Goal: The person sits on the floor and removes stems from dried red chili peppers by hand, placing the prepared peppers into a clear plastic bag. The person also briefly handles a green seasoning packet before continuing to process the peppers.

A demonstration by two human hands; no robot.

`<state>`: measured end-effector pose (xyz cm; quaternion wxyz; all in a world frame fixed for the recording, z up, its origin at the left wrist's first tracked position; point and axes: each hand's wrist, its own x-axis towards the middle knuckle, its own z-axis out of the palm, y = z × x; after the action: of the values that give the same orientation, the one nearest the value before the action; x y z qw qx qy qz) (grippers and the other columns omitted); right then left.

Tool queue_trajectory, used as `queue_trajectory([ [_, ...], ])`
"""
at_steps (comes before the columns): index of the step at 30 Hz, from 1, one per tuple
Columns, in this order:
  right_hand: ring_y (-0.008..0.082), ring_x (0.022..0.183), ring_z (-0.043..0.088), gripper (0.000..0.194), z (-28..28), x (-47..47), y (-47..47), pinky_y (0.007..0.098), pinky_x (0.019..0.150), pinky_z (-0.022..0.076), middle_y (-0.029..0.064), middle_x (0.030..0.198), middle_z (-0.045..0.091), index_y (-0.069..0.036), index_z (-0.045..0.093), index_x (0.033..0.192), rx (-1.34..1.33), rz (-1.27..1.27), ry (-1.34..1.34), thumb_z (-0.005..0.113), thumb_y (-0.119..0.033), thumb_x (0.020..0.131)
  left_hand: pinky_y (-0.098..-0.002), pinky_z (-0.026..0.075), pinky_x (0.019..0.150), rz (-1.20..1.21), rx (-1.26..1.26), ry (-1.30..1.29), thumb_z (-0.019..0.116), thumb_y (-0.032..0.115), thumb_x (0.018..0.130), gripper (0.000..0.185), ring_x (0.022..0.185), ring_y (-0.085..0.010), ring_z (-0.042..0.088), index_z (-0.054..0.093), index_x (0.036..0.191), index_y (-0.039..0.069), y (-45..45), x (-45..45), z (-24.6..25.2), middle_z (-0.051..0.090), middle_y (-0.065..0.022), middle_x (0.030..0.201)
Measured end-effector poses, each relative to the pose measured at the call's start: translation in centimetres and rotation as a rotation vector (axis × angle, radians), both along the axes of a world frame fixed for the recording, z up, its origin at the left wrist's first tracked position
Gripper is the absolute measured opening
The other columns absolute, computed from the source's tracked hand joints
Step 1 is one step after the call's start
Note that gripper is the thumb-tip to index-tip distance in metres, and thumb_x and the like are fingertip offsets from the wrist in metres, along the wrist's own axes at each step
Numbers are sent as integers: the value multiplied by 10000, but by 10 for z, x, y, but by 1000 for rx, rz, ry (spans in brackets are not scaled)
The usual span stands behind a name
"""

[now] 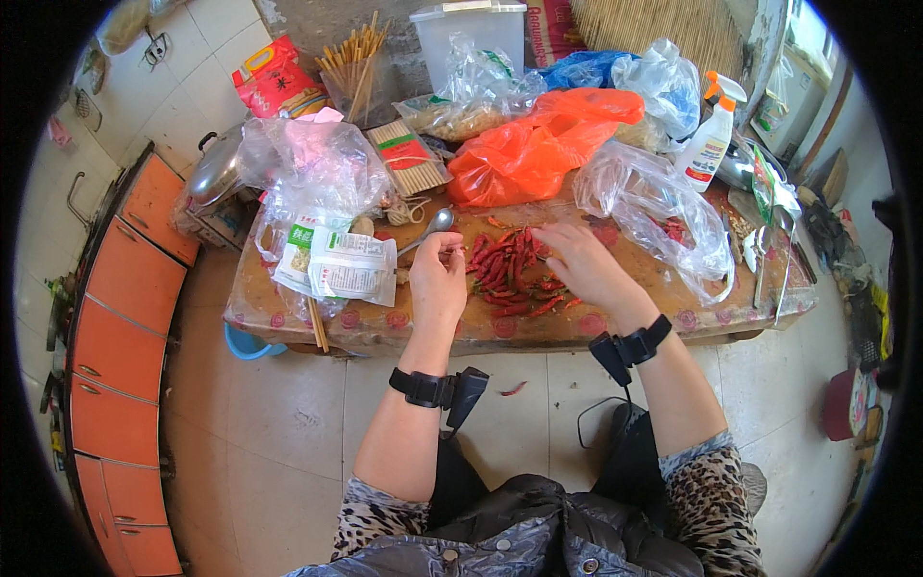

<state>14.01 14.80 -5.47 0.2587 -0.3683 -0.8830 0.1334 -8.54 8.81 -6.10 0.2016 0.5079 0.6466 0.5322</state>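
Note:
A heap of dried red chili peppers lies on the worn, patterned cover of the low table in front of me. At its left edge is my left hand, fingers curled inward; whether something small is pinched between them is hidden. My right hand reaches over the heap's right side, thumb apart from the stretched fingers, with nothing visible in it. Just beyond my left hand rests a metal spoon. Printed white food packets lie to the left of that hand.
An orange plastic bag lies behind the chilies, with a clear plastic bag to the right. A spray bottle stands at the back right. Bundled wooden sticks lie behind the spoon. One chili is on the floor.

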Motion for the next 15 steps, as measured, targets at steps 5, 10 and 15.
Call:
queue_trajectory([
  [5,331,1283,412,501,-12,-30,-7,525,1034,361,100,1449,437,-206,510,1371,4,-21,-309,511,-87,884,-351,523,779,-5,-112,126,609,-21,845,214,863,-262,647,600,1058,-4,2,-22,-15,648,-154,979],
  [10,327,1262,419,476,-13,-42,-10,510,1029,364,80,1422,464,-200,546,1335,-19,-5,-369,547,-93,871,-363,529,778,-55,-98,403,661,50,833,351,872,-278,656,584,1174,11,3,-22,-28,632,-183,1099],
  [15,324,1199,453,408,-3,-29,-10,475,989,407,77,1331,520,-147,621,1224,-85,20,-297,586,-65,826,-429,463,917,-170,-11,600,712,88,794,436,1009,-346,591,585,1209,49,4,-7,-25,617,-186,1136],
])
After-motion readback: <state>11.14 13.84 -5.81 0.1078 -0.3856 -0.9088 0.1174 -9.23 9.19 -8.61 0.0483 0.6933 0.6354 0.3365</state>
